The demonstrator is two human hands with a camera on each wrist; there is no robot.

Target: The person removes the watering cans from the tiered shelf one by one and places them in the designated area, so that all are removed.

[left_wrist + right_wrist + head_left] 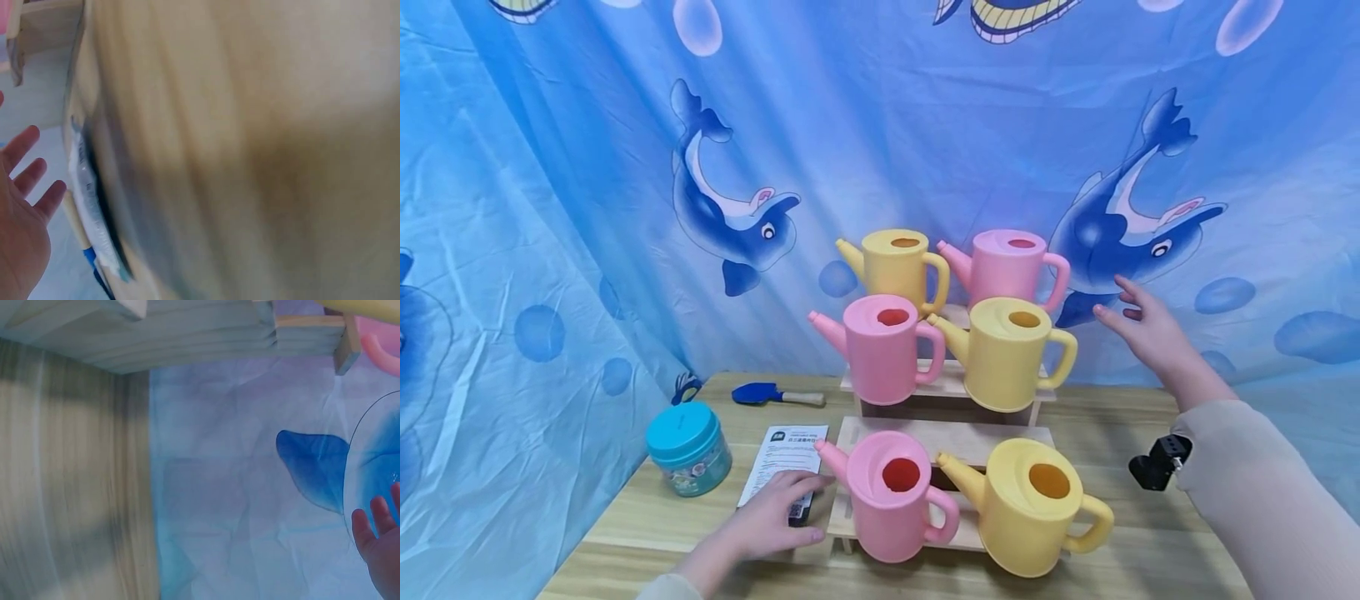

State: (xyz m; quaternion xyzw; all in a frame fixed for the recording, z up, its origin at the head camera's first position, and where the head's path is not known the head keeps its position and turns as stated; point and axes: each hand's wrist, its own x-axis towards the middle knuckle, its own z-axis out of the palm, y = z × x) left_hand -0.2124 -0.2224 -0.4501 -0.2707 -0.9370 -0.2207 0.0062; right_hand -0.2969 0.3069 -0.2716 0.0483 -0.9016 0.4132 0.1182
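Six toy watering cans stand in pairs on a stepped wooden rack (947, 437), spouts to the left. In front are a pink can (880, 521) and a yellow can (1022, 529); the middle step holds a pink can (876, 358) and a yellow can (1000, 367). Behind them stand a yellow can (887, 271) and a pink can (996, 275). My left hand (778, 512) hovers left of the front pink can, fingers spread, overlapping a printed white packet (790, 450). Raised right of the back pink can, my right hand (1150, 329) has loosely extended fingers and holds nothing.
A teal lidded jar (688, 450) stands at the table's left edge. Behind the packet lies a small blue trowel (760, 392) with a wooden handle. A blue curtain (887, 125) with dolphins hangs behind the table (640, 529). A black device (1161, 462) sits by the right sleeve.
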